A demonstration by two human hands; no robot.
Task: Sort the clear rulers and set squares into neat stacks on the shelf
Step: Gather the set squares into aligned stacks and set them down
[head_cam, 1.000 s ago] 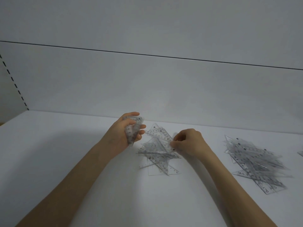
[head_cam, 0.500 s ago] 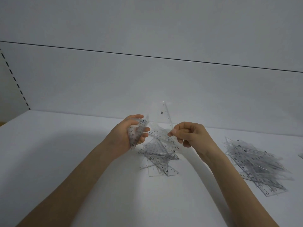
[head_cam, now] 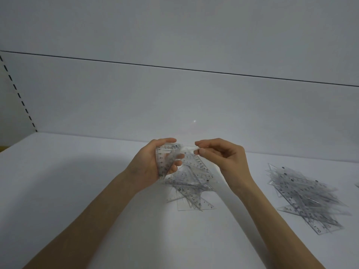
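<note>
My left hand (head_cam: 149,167) grips a small stack of clear set squares (head_cam: 165,162), held upright above the white shelf (head_cam: 77,191). My right hand (head_cam: 223,158) pinches the edge of one clear set square (head_cam: 187,150) between thumb and forefinger, right beside that stack and touching or nearly touching it. Under both hands lies a loose pile of clear set squares and rulers (head_cam: 191,189). A second, larger pile of clear rulers and set squares (head_cam: 305,197) lies to the right.
The shelf's white back wall (head_cam: 174,105) rises just behind the hands. A slotted upright (head_cam: 18,94) runs along the left edge. Another clear piece (head_cam: 357,185) peeks in at the far right edge.
My right hand picked a set square out of the middle pile, raised it, and brought it leftward to the stack held in my left hand.
</note>
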